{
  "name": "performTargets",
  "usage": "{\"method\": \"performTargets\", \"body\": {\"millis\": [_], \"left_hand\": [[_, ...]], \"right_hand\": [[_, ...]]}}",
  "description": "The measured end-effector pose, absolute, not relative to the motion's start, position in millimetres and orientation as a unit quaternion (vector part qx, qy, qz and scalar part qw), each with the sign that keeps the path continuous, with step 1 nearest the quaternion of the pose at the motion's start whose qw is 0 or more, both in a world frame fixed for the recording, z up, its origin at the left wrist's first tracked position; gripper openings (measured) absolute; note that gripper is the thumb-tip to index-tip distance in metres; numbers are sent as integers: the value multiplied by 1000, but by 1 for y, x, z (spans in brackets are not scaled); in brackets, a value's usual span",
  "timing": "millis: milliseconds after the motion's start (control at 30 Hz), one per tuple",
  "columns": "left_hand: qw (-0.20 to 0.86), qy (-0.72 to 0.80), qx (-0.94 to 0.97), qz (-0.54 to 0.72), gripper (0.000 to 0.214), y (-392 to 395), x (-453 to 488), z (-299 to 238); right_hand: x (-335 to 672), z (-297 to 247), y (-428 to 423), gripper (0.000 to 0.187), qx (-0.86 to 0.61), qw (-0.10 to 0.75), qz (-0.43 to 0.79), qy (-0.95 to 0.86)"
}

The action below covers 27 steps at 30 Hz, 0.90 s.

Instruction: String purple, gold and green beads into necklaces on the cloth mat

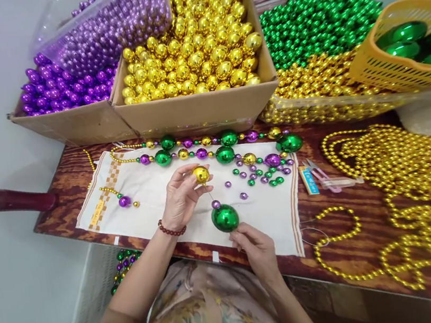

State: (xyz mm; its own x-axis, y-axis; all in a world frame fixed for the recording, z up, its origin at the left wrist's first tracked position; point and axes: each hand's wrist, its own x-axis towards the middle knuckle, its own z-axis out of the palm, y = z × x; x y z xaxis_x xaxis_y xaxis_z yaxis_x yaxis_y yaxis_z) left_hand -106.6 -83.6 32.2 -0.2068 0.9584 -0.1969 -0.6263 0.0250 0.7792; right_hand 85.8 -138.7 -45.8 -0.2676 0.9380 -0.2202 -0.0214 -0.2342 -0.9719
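Observation:
My left hand (182,195) pinches a shiny gold bead (201,175) between thumb and fingers. A thin thread or wire runs down from it through a small purple bead (215,204) to a large green bead (225,218). Just below that green bead, the fingertips of my right hand (256,246) are pressed together; what they grip is hidden. Both hands are over a white towel (155,191). Along its far edge lies a strung necklace (201,154) of green, purple and gold beads. Loose small beads (261,172) are scattered right of my hands, and a short beaded piece (124,201) rests at left.
Behind the towel stand cardboard boxes of purple beads (69,88) and gold beads (193,63). A bin of green beads (320,21) and a yellow basket (378,66) are at right. Scissors (323,174) lie near a heap of gold bead chains (417,197).

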Motion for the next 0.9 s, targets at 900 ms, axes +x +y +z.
{"method": "performTargets", "body": {"millis": [900], "left_hand": [[477, 393, 254, 744, 26, -96, -65, 46]], "right_hand": [[51, -41, -147, 28, -407, 402, 784, -242]]}}
